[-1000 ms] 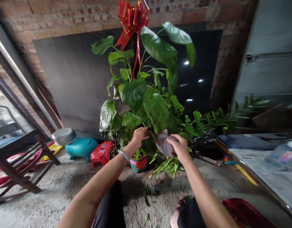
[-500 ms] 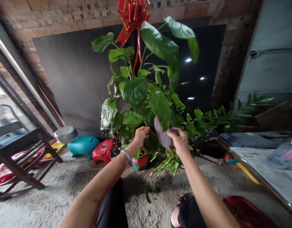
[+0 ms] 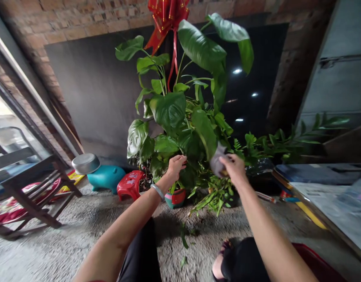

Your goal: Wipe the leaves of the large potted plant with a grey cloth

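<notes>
My right hand [image 3: 235, 168] is closed on a bunched grey cloth [image 3: 218, 161], which touches the lower tip of a long drooping leaf [image 3: 204, 131]. Lower down and to the left, my left hand [image 3: 176, 167] has its thumb and fingers pinched together on a leaf [image 3: 188, 174] of the same plant; the exact grip point is partly hidden. The large potted plant [image 3: 170, 111] has broad glossy green leaves. Its green-and-red pot [image 3: 175, 199] stands on the floor, just below my left wrist.
A red bow [image 3: 168, 19] hangs above the plant. To the left are a red stool [image 3: 129, 185], a teal animal-shaped seat [image 3: 107, 178] with a metal bowl [image 3: 85, 162], and a wooden chair [image 3: 30, 192]. At right stands a table [image 3: 318, 196]. Leaf scraps [image 3: 184, 239] lie on the floor.
My right hand has moved right with the cloth, from beneath the long leaf out to its tip. My left hand keeps its pinch in nearly the same place.
</notes>
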`<act>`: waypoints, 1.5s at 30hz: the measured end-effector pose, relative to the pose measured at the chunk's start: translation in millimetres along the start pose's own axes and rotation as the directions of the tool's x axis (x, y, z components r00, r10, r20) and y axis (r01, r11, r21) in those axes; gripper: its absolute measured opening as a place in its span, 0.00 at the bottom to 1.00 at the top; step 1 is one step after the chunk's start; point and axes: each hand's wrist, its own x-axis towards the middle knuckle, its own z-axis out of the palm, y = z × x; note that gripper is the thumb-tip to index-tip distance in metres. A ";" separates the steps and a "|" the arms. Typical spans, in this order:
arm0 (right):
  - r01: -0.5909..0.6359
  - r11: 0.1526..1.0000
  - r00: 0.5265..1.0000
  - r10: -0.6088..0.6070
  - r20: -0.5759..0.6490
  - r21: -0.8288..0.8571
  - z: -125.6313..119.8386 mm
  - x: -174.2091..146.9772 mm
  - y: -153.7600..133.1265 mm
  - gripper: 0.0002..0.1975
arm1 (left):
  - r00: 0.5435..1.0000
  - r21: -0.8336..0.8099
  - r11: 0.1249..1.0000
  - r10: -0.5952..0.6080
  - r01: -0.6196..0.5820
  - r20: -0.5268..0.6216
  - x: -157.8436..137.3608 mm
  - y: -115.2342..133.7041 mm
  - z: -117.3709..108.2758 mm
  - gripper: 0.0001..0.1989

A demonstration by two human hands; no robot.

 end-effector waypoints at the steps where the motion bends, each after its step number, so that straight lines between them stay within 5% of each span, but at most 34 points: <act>1: -0.039 0.998 0.993 0.046 0.109 -0.057 0.4 -17.0 7.1 0.20 | 1.000 0.000 1.000 0.008 -0.008 -0.008 0.7 -1.6 -0.8 0.16; 3: -0.117 0.987 0.962 0.141 0.233 -0.113 -6.8 -48.6 14.0 0.19 | 0.999 0.001 1.000 0.022 -0.022 -0.027 3.1 -3.8 -4.7 0.18; 5: -0.161 0.985 0.962 0.172 0.212 -0.068 -22.0 -62.3 8.9 0.19 | 0.999 0.002 1.000 0.027 -0.027 -0.034 5.7 -4.0 -9.7 0.19; 8: -0.099 0.993 0.990 0.105 -0.092 0.063 -45.3 -36.7 -11.7 0.23 | 0.999 0.001 1.000 0.011 -0.011 -0.032 6.9 -1.5 -12.8 0.20; 11: 0.096 0.994 0.945 -0.107 -0.310 -0.049 -51.3 10.2 -19.0 0.25 | 1.000 -0.002 1.000 0.006 -0.006 -0.020 4.0 0.5 -8.5 0.19; 13: 0.096 0.982 0.965 -0.133 -0.226 -0.164 -45.5 22.1 -6.9 0.24 | 1.000 0.001 1.000 0.012 -0.012 -0.011 0.8 0.3 -3.9 0.16; 15: -0.022 0.975 0.999 0.011 -0.050 -0.222 -38.2 7.1 14.2 0.23 | 1.000 0.003 1.000 0.016 -0.016 -0.005 -2.2 -1.1 -0.2 0.14; 18: -0.190 0.957 0.960 0.228 0.162 -0.217 -36.3 -50.2 39.8 0.21 | 1.000 0.003 1.000 0.011 -0.011 -0.010 -3.8 -3.6 1.8 0.13; 21: -0.306 0.944 0.917 0.327 0.229 -0.123 -55.0 -98.2 35.1 0.20 | 1.000 -0.001 1.000 0.015 -0.015 -0.019 -1.7 -5.2 1.4 0.14; 25: -0.431 0.893 0.902 0.432 0.016 0.131 -98.3 -82.4 0.0 0.23 | 1.000 -0.001 1.000 0.011 -0.011 -0.025 0.7 -7.7 4.5 0.15; 28: -0.282 0.894 0.870 0.391 -0.300 0.347 -114.0 -36.1 -12.0 0.20 | 1.000 -0.002 1.000 -0.017 0.017 -0.024 -2.2 -12.1 11.4 0.15; 31: -0.202 0.895 0.815 0.379 -0.439 0.398 -108.5 -17.6 -6.3 0.14 | 1.000 -0.013 1.000 -0.024 0.024 0.003 -6.9 -16.8 17.5 0.15; 36: -0.394 0.875 0.906 0.422 -0.044 0.283 -101.9 -53.5 -13.0 0.19 | 0.999 0.001 1.000 0.010 -0.010 0.051 -5.5 -20.3 15.9 0.16; 39: -0.145 0.906 0.949 0.241 -0.203 0.398 -100.5 -39.0 -33.4 0.17 | 1.000 0.014 1.000 0.006 -0.006 0.023 -2.1 -21.9 13.9 0.17; 41: 0.044 0.909 0.923 0.122 -0.365 0.415 -85.9 -10.2 -42.2 0.18 | 1.000 0.017 1.000 -0.006 0.006 0.028 -1.9 -23.6 14.6 0.19; 43: 0.075 0.916 0.925 0.084 -0.370 0.395 -59.0 13.2 -42.3 0.22 | 0.999 0.013 1.000 0.002 -0.002 0.042 -2.9 -25.8 15.7 0.20; 45: -0.042 0.937 0.970 0.121 -0.211 0.346 -28.9 15.3 -34.5 0.24 | 0.999 0.007 1.000 0.020 -0.020 0.042 -3.2 -27.9 15.0 0.20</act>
